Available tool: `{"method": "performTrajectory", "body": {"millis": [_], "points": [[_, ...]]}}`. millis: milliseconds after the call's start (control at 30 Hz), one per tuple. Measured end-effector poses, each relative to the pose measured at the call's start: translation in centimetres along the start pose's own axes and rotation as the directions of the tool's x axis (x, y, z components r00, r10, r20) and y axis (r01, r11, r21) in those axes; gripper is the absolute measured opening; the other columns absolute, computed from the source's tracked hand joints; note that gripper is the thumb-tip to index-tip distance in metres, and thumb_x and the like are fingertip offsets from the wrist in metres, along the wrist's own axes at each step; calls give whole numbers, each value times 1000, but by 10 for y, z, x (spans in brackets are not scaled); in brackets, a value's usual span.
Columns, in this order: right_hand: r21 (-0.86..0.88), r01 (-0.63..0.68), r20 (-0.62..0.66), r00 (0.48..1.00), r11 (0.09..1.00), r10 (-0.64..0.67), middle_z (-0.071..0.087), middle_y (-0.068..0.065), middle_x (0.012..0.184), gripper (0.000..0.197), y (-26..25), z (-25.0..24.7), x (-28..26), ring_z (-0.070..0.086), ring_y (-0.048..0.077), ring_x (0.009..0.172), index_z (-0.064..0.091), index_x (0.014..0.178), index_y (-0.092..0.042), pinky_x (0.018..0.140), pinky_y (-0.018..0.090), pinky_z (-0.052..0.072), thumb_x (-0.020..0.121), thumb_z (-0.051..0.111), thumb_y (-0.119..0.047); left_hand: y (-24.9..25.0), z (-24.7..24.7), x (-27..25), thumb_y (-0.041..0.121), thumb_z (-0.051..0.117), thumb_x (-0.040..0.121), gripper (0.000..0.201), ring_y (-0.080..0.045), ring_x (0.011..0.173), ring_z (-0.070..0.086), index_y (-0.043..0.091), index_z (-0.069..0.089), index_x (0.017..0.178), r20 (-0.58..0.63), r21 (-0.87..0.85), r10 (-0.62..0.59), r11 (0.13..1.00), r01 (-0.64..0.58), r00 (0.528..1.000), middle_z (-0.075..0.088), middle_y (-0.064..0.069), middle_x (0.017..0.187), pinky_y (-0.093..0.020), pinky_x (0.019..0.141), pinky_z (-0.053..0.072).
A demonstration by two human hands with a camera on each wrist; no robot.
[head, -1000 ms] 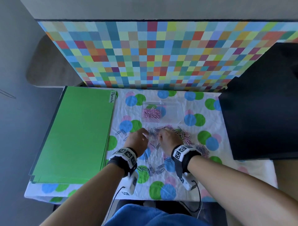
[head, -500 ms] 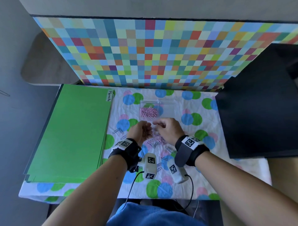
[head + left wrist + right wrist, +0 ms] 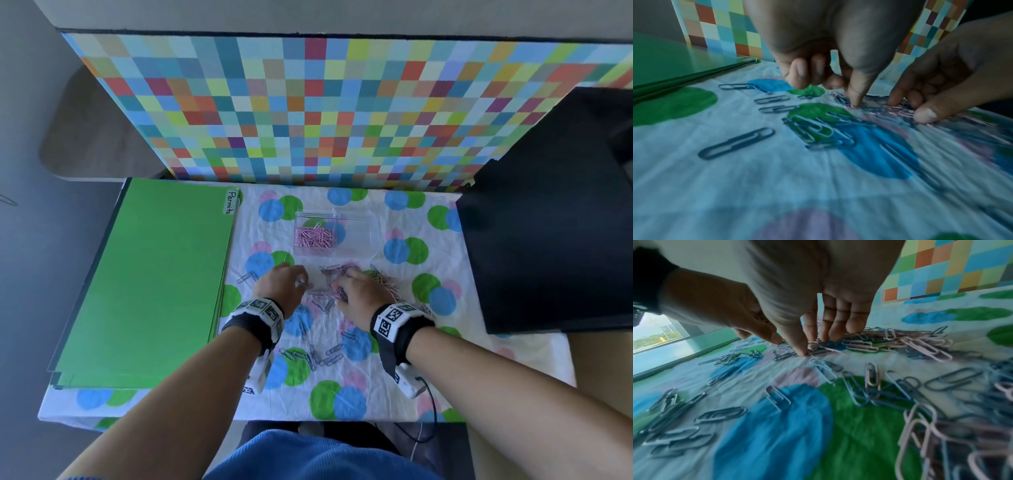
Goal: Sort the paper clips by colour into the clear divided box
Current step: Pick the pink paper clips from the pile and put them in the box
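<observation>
The clear divided box (image 3: 356, 219) stands at the back of the spotted cloth, with pink clips (image 3: 313, 237) in its left compartment. A mixed pile of pink and blue paper clips (image 3: 335, 272) lies just in front of it. My left hand (image 3: 301, 279) is at the pile's left edge; its thumb (image 3: 856, 99) presses down on a pink clip while the other fingers curl above the cloth. My right hand (image 3: 342, 284) reaches into the pile with straight fingers (image 3: 835, 331), its thumb tip and index tip touching clips. Neither hand has lifted a clip.
Loose blue clips (image 3: 318, 356) lie scattered near the front, and more pink ones (image 3: 388, 284) right of my right hand. A green folder stack (image 3: 147, 281) fills the left side. A black box (image 3: 548, 222) stands on the right, a checkered wall (image 3: 325, 113) behind.
Half a second ago both hands were raised near the box. They have come back down onto the pile of clips.
</observation>
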State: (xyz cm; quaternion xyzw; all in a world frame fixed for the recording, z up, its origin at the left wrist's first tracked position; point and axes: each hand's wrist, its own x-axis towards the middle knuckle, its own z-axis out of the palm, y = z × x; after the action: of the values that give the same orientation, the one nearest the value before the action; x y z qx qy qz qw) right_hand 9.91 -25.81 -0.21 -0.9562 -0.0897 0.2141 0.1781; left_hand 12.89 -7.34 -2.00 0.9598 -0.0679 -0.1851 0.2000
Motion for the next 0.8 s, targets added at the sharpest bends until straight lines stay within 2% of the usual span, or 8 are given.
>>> {"method": "performTrajectory", "body": {"millis": [167, 267, 400, 467, 600, 700, 800], "points": [[44, 25, 11, 1000, 999, -25, 55, 7, 121, 39, 3, -2, 2, 58, 26, 104, 57, 124, -15, 88, 34, 50, 85, 63, -20, -11, -4, 4, 38, 58, 90, 16, -23, 87, 62, 24, 61, 97, -82, 5, -56, 998, 56, 995, 62, -1, 99, -31, 69, 48], [35, 28, 31, 999, 999, -29, 55, 6, 123, 41, 6, -3, 5, 57, 26, 106, 57, 125, -18, 89, 34, 50, 84, 60, -18, -8, -3, 0, 32, 57, 89, 16, -25, 86, 62, 23, 54, 102, -111, -17, -33, 999, 31, 993, 60, -2, 101, -33, 68, 50], [-5, 44, 22, 999, 999, -44, 57, 4, 103, 18, 5, -3, 9, 59, 27, 96, 66, 100, -15, 81, 37, 52, 83, 59, -15, 8, 6, -7, 32, 55, 90, 19, -20, 91, 62, 28, 56, 109, 12, 63, 112, 992, -112, 994, 57, 4, 105, -36, 72, 52], [-3, 44, 21, 999, 999, -44, 56, 2, 94, 10, 4, -4, 11, 59, 26, 89, 66, 89, -14, 76, 38, 53, 82, 58, -15, 12, 10, -8, 34, 56, 90, 20, -20, 91, 62, 29, 58, 109, 48, 90, 128, 987, -132, 991, 56, 5, 104, -36, 72, 52], [21, 45, 22, 999, 999, -46, 58, 5, 90, 10, 4, -7, 12, 60, 26, 82, 67, 81, -12, 73, 37, 53, 82, 57, -12, 14, 12, -6, 31, 55, 90, 14, -21, 91, 62, 27, 60, 103, 46, 96, 117, 988, -121, 992, 57, 4, 103, -33, 67, 47], [96, 13, -11, 1000, 995, -12, 65, 9, 84, 13, 8, -8, 12, 63, 27, 77, 70, 76, -10, 70, 34, 53, 81, 58, -9, 10, 7, -5, 27, 54, 90, 11, -22, 90, 61, 26, 62, 98, 45, 84, 91, 992, -95, 995, 58, 4, 102, -31, 65, 45], [289, -85, -32, 995, 954, 98, 72, 5, 83, 10, 12, -12, 10, 63, 16, 74, 74, 82, -11, 69, 22, 48, 83, 65, -13, 0, 1, -5, 26, 55, 89, 9, -21, 89, 62, 26, 63, 94, 32, 57, 50, 997, -52, 998, 59, 4, 101, -32, 70, 50]]}}
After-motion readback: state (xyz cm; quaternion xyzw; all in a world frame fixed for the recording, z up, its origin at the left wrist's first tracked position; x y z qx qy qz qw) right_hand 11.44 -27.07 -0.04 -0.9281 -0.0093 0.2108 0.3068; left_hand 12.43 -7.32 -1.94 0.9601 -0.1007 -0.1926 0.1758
